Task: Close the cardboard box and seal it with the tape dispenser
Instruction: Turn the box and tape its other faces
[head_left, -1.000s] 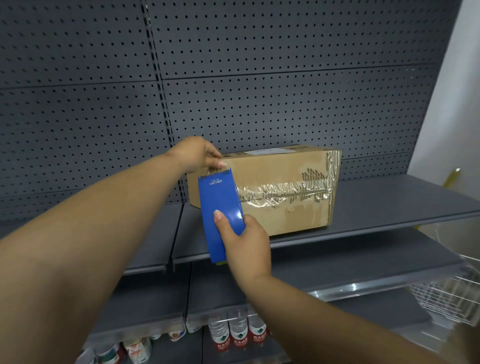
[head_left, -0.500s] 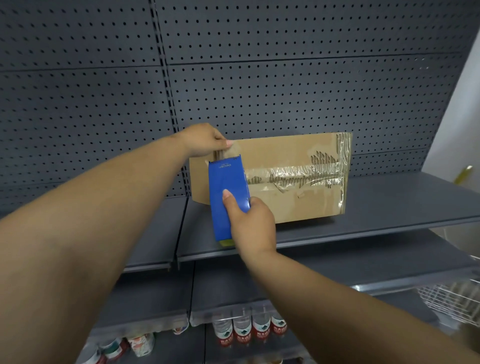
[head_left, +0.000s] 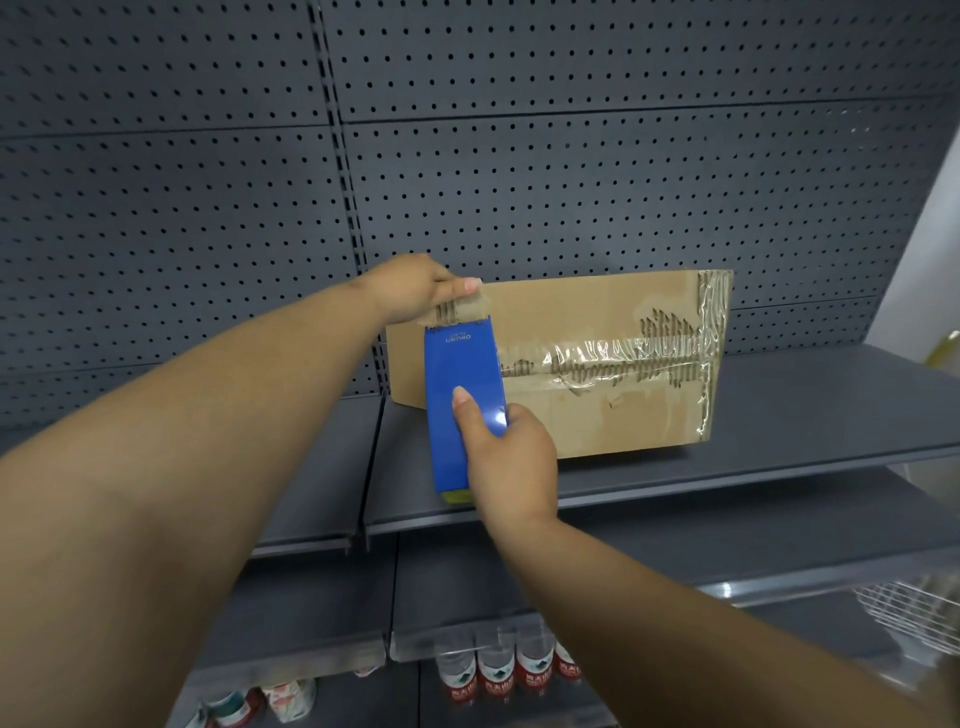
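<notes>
A brown cardboard box (head_left: 597, 405) sits on a grey shelf (head_left: 779, 441), tipped so a broad face with torn, wrinkled clear tape looks at me. My left hand (head_left: 410, 288) grips the box's upper left corner, thumb on the front. My right hand (head_left: 506, 457) holds a blue tape dispenser (head_left: 460, 410) upright against the box's left end, thumb lying on its blue face. The dispenser's top edge meets the box just below my left hand. Its tape roll is hidden.
Grey pegboard (head_left: 519, 182) backs the shelves. Lower down stand water bottles (head_left: 498, 670) with red labels and some cups (head_left: 280, 696). A white wire basket (head_left: 914, 613) sits at the lower right. A white wall lies at the far right.
The box has tipped further toward me, so its top face no longer shows. The dispenser has stayed at the box's left end. The view has shifted slightly.
</notes>
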